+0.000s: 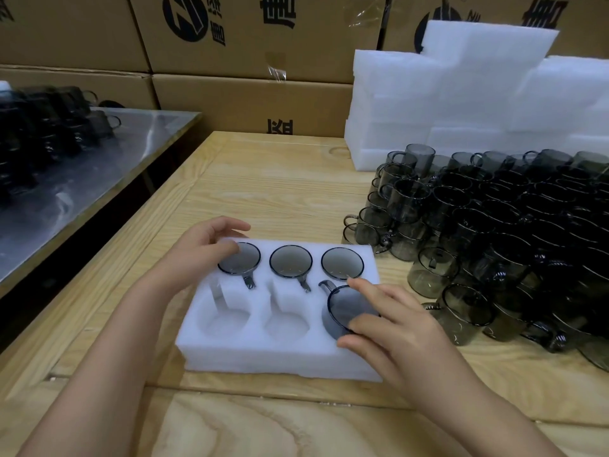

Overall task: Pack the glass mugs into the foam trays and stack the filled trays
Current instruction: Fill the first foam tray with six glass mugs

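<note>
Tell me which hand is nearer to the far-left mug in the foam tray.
Left. The left hand touches the far-left mug with its thumb; the right hand is across the foam tray, fingers around the near-right mug.

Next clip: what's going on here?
A person is packing glassware into a six-slot foam tray. The back row is full. The right hand grips a fourth mug, tilted, at the front-right slot; the left hand rests on the back-left mug. Two front slots are empty; loose mugs wait at right.
</note>
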`<state>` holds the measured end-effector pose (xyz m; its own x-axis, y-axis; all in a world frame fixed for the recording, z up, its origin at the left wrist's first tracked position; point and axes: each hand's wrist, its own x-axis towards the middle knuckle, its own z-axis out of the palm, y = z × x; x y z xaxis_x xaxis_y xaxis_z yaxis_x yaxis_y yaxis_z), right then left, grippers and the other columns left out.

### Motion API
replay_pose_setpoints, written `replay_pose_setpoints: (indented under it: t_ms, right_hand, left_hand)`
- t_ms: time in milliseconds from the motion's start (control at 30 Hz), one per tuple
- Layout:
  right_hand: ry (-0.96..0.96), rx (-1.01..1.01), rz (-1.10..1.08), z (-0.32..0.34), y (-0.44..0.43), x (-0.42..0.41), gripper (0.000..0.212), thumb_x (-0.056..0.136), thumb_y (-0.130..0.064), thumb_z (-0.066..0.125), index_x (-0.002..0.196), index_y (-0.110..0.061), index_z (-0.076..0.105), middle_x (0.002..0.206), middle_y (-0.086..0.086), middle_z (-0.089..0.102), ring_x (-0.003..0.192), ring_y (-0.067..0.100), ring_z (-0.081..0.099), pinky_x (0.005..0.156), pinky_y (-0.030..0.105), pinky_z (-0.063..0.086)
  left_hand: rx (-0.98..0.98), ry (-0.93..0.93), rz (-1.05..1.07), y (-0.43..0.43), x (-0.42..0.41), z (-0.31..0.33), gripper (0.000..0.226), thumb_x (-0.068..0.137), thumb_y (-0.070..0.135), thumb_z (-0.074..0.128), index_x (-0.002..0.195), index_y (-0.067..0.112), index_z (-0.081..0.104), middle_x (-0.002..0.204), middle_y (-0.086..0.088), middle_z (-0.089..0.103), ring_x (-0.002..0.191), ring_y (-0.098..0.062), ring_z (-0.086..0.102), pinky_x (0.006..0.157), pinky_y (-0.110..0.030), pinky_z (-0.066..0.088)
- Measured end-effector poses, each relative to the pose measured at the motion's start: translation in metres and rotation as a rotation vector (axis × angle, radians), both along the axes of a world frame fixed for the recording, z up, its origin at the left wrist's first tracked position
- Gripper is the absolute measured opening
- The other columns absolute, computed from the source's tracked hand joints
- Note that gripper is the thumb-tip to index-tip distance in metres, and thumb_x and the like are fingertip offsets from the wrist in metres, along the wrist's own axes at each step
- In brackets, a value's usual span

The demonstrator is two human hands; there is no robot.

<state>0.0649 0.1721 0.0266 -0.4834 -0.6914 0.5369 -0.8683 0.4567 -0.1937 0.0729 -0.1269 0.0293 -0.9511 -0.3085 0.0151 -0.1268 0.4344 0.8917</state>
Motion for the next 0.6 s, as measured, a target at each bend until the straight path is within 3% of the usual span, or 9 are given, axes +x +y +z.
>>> replay_pose_setpoints:
  t_ms: [100,167,267,333,400,433,500,600]
  right_hand:
    - [0.022,0.139,-0.05,0.004,-0.004,0.005,0.032,0.081,-0.037,0.058,0.061,-0.014,0.067,0.108,0.013,0.069,0.082,0.027,0.066,0.062,0.029,0.056]
    - [-0.028,0.231,-0.059,0.01,-0.005,0.008,0.035,0.082,-0.042,0.052,0.062,-0.017,0.067,0.108,0.01,0.069,0.086,0.025,0.066,0.058,0.029,0.056]
    - [-0.281,0.079,-0.004,0.024,-0.004,-0.001,0.04,0.083,-0.053,0.043,0.088,-0.023,0.069,0.108,-0.002,0.067,0.103,0.017,0.061,0.08,0.026,0.05]
    - [-0.412,-0.115,0.056,0.027,-0.01,-0.011,0.031,0.086,-0.036,0.044,0.107,-0.022,0.062,0.112,-0.007,0.062,0.109,0.013,0.054,0.089,0.022,0.042]
    - [-0.394,-0.078,0.046,0.021,-0.021,-0.02,0.039,0.086,-0.022,0.043,0.123,-0.021,0.053,0.126,-0.001,0.053,0.119,0.018,0.047,0.098,0.029,0.04]
    - [-0.42,-0.011,0.018,0.016,-0.025,-0.023,0.047,0.085,-0.024,0.041,0.132,-0.019,0.046,0.136,0.004,0.045,0.127,0.024,0.04,0.104,0.037,0.037]
    - [-0.455,0.138,-0.04,0.006,-0.026,-0.028,0.064,0.088,-0.038,0.035,0.149,-0.023,0.02,0.156,0.005,0.013,0.144,0.025,0.008,0.115,0.045,0.018]
    - [-0.343,0.413,-0.096,-0.003,-0.019,-0.033,0.074,0.088,-0.055,0.023,0.145,-0.038,-0.021,0.153,-0.007,-0.029,0.137,0.017,-0.035,0.115,0.043,-0.016]
  left_hand:
    - [-0.468,0.004,0.02,0.014,0.001,0.023,0.027,0.092,0.021,0.052,0.117,0.029,0.058,0.118,0.012,0.061,0.108,-0.01,0.055,0.084,-0.027,0.041]
    - [-0.523,0.137,-0.008,0.043,0.004,0.04,0.03,0.095,0.035,0.046,0.122,0.029,0.057,0.121,0.015,0.059,0.111,-0.005,0.053,0.085,-0.022,0.039]
    - [-0.383,0.37,-0.247,0.105,0.013,0.055,0.048,0.093,0.051,0.033,0.127,0.026,0.056,0.128,0.014,0.055,0.118,0.004,0.045,0.092,-0.014,0.037]
    - [-0.466,0.405,-0.45,0.137,0.015,0.052,0.058,0.091,0.052,0.026,0.138,0.025,0.046,0.146,0.01,0.041,0.134,-0.001,0.033,0.108,-0.028,0.029]
    - [-0.657,0.341,-0.572,0.154,0.011,0.042,0.065,0.089,0.058,0.017,0.147,0.031,0.029,0.159,0.005,0.016,0.146,-0.009,0.008,0.118,-0.037,0.006]
    - [-0.736,0.269,-0.59,0.156,0.008,0.036,0.069,0.087,0.064,0.011,0.15,0.035,0.018,0.161,0.006,0.003,0.147,-0.009,-0.005,0.118,-0.037,-0.004]
    - [-0.777,0.123,-0.586,0.155,0.003,0.024,0.079,0.079,0.075,0.0,0.15,0.039,0.001,0.16,0.006,-0.013,0.143,-0.008,-0.023,0.117,-0.039,-0.014]
    - [-0.818,0.094,-0.557,0.156,0.002,0.011,0.082,0.076,0.08,-0.001,0.148,0.041,-0.009,0.16,0.006,-0.015,0.141,-0.009,-0.028,0.116,-0.041,-0.016]
